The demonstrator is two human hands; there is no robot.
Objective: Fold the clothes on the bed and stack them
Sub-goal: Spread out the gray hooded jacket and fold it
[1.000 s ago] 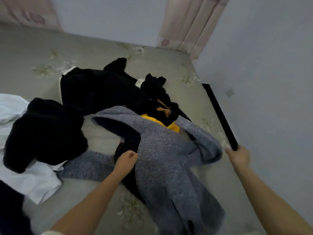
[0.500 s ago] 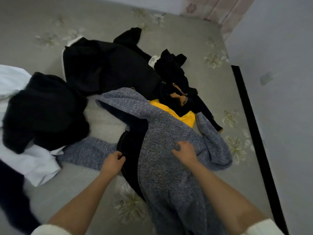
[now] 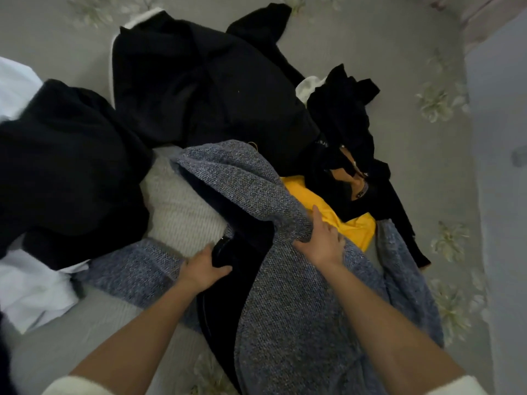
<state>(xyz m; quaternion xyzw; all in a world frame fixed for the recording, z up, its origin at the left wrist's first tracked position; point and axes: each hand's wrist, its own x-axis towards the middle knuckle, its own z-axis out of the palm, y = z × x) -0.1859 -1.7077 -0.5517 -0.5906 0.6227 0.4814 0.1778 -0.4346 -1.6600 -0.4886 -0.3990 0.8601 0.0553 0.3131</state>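
A grey knitted cardigan (image 3: 288,303) with a black lining lies spread over the bed in front of me. My left hand (image 3: 204,267) grips the black inner edge of the cardigan near its opening. My right hand (image 3: 320,239) grips a bunched fold of the grey knit. A yellow garment (image 3: 336,220) lies partly under the cardigan's right side. Behind it sit a large black garment (image 3: 199,89) and a smaller crumpled black piece (image 3: 345,129). A bulky black garment (image 3: 65,163) lies at the left on white cloth (image 3: 31,292).
The bed (image 3: 427,172) has a grey sheet with pale flower prints. A cream ribbed piece (image 3: 179,212) shows between the clothes. A pale wall (image 3: 502,223) runs along the right side of the bed.
My right hand came from the bed's right edge onto the grey cardigan and now grips a fold further up. My left hand stays at the black inner edge. The view has tilted down.
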